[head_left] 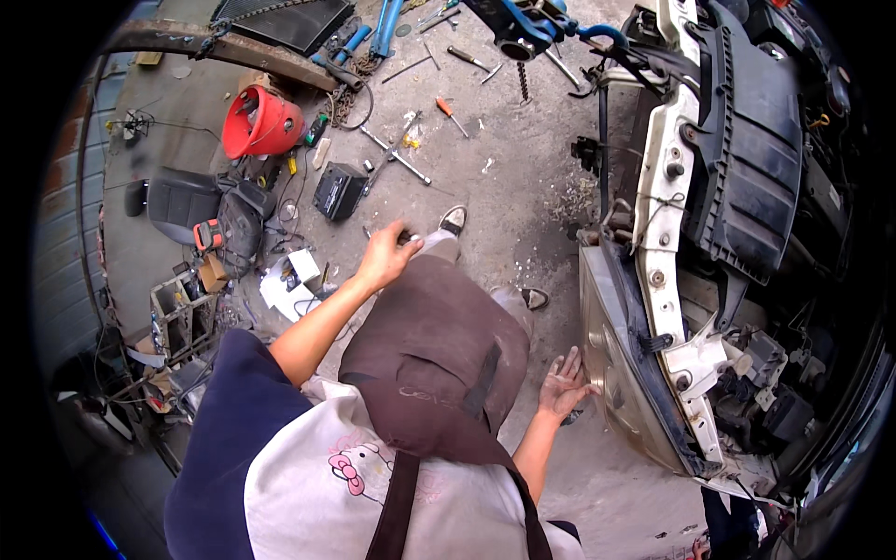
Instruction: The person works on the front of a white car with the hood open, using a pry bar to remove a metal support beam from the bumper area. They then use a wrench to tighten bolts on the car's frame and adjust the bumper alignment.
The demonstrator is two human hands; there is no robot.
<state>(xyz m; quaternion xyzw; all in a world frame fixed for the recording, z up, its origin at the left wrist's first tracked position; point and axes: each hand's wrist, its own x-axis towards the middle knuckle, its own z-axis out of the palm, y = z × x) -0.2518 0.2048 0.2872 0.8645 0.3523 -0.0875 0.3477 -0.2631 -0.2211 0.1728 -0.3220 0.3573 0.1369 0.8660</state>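
Observation:
My left hand (388, 257) is raised over my brown apron (439, 336), fingers curled round a small metal object that I cannot make out well. My right hand (564, 383) is open, palm up, beside a hazy plastic headlight (609, 341); its fingertips are at the lamp's edge, and I cannot tell if they touch it. Next to the lamp runs the white front crossmember (658, 280) of a car with its front exposed, a black ribbed housing (747, 159) behind it. My two shoes (453, 219) show below the apron on the concrete floor.
Around the left lie a red bucket (261, 126), black battery (339, 191), car seat (182, 205), metal frame (177, 317) and white litter (285, 289). Ahead are a cross wrench (395, 154), orange screwdriver (451, 117), hammer (474, 61) and blue metal equipment (509, 28).

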